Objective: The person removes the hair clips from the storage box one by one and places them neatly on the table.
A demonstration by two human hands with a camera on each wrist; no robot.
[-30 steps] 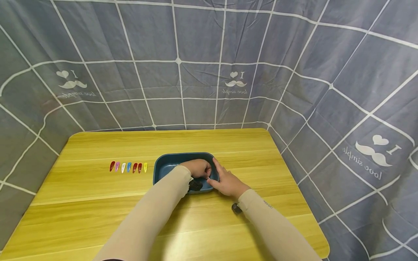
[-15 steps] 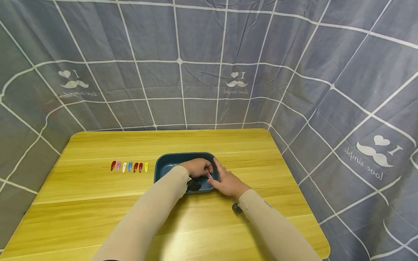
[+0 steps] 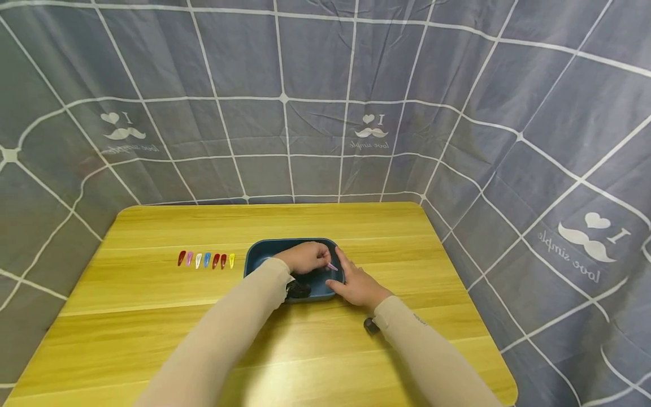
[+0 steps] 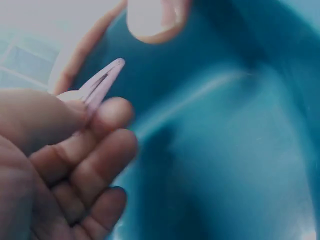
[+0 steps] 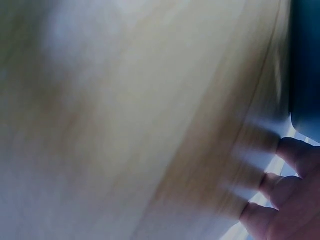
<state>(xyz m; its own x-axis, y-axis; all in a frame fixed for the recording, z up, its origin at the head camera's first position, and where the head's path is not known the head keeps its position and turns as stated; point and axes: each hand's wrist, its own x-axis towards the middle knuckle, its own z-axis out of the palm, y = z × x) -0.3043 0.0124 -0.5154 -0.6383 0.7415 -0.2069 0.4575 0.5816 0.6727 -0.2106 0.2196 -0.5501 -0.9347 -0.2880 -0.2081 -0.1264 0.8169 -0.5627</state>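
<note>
My left hand (image 3: 307, 257) is over the inside of a dark blue plastic basin (image 3: 272, 244). Between thumb and index finger it pinches a light pink snap hair clip (image 4: 102, 85), whose narrow tip points away from the hand. At the basin's right end, my right hand (image 3: 360, 288) grips the wall, thumb inside and fingers outside. That thumb (image 4: 157, 20) shows close to the clip in the left wrist view. The right wrist view catches only some fingertips of the right hand beside the basin's outer side.
Left of the basin, several hair clips lie in a row on the wooden table (image 3: 152, 316): a yellow clip (image 3: 231, 260), a blue clip (image 3: 207, 259), a white clip (image 3: 198, 260), a pink clip (image 3: 189, 258) and dark red ones. A grey checked curtain (image 3: 315, 130) surrounds the table.
My left hand has drawn slightly up and left from the basin's right end, and the pink hair clip now shows clearly at its fingertips. The right hand stays on the basin wall.
</note>
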